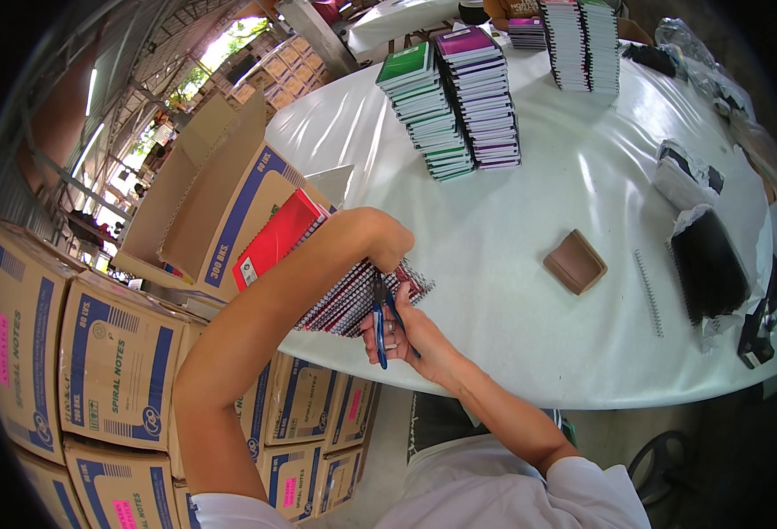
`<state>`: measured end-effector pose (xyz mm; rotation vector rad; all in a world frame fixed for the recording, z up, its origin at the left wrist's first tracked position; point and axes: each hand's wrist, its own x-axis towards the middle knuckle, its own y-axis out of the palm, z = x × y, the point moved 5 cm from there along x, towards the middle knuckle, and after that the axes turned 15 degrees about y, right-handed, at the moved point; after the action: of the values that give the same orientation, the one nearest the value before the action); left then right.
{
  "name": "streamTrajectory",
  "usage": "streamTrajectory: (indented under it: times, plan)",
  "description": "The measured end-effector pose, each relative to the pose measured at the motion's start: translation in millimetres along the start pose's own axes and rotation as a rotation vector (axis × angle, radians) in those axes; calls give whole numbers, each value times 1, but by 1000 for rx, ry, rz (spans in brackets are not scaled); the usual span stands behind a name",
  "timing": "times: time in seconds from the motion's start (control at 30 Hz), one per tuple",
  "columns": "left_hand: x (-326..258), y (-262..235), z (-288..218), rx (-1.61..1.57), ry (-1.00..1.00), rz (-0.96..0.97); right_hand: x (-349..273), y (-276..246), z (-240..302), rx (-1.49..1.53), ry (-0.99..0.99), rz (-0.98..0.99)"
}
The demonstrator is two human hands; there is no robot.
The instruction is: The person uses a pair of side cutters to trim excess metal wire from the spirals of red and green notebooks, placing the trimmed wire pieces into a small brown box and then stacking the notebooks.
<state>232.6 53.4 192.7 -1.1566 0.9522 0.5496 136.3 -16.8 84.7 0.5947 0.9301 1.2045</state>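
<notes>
A stack of red spiral notebooks [276, 240] lies at the table's near left edge, its rows of wire coils [340, 304] facing me. My left hand [388, 240] reaches across it, curled closed on a notebook at the far end of the coils; its fingertips are mostly hidden. Below it, my right hand [410, 333] is closed around blue-handled pliers [381, 331]. The dark jaws point up at the coil ends, close to the left hand. Whether they bite on a wire cannot be seen.
Green notebooks [419, 106] and purple notebooks [481, 97] stand in tall stacks at the back. On the white table [530, 353] are a brown open box [575, 262], a loose wire coil [647, 291] and a black coil-edged block [710, 264]. Cardboard cartons [124, 357] crowd the left.
</notes>
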Motion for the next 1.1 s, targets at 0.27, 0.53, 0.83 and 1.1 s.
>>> streamTrajectory:
  times: [0.27,0.53,0.83,1.1]
  plan:
    - [3,4,0,-17,-41,20,-1,0,0,-14,5,-44]
    - [9,6,1,17,-26,7,2,-1,-10,-11,30,19]
    - [8,3,-2,-28,-54,39,1,-4,-5,-30,-3,-34]
    - [9,2,-3,-61,-79,85,-1,-6,-2,22,10,-52]
